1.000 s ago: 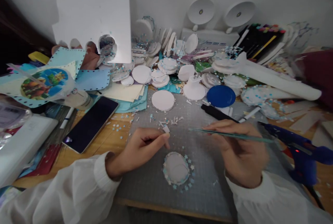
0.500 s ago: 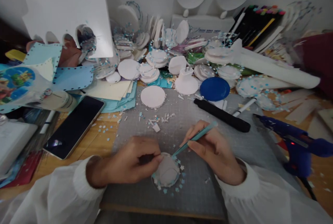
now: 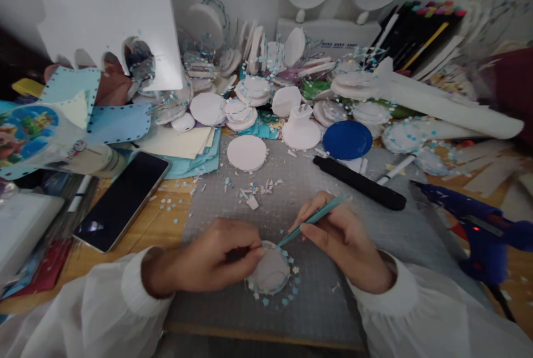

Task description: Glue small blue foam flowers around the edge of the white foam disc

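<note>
White disc: between left hand and right hand; pushing might skid it.
Left pinch: can't tell on what.
Right pinch: tweezers; slipping might dislodge stars.

A small, round white disc, ringed by tiny pale blue and white star-shaped pieces, lies on the grey gridded cutting mat near its front edge. The left hand overlaps its left rim. Slim teal tweezers, pinched in the right hand, slant down leftward, their point at the disc's far rim.
</note>
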### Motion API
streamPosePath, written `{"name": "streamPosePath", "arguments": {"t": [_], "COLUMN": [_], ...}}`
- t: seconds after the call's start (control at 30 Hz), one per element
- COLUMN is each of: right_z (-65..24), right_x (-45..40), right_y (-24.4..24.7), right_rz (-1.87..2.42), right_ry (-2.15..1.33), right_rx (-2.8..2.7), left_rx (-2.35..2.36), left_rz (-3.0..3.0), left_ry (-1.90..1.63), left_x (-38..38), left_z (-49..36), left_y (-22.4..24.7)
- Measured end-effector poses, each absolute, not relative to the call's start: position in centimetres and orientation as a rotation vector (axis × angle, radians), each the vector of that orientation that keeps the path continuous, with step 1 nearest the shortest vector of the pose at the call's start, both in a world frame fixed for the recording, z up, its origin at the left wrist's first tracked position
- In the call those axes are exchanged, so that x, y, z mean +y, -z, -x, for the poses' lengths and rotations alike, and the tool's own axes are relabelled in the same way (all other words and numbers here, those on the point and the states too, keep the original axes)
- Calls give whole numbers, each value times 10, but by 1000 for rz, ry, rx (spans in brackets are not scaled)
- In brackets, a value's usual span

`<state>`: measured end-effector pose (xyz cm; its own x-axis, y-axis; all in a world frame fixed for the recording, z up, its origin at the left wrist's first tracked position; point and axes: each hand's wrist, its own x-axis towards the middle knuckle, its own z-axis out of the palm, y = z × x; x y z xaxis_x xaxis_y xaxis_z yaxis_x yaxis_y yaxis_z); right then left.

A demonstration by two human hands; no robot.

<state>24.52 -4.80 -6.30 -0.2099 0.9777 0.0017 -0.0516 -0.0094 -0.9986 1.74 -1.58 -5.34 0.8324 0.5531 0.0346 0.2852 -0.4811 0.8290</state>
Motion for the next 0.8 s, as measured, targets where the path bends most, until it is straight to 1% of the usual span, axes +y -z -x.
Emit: {"name": "streamPosePath", "arguments": {"t": [0.8], "right_z": [-247], "right_x": [-48], "right_y": [66], "right_rz": [1022], "right_ry": [-1431], "right_rx": [-1274], "left_rx": [609], "left_rz": [-2110], "left_ry": [-370], "left_x": [-16], "left_z": [-17], "left_y": [54]}}
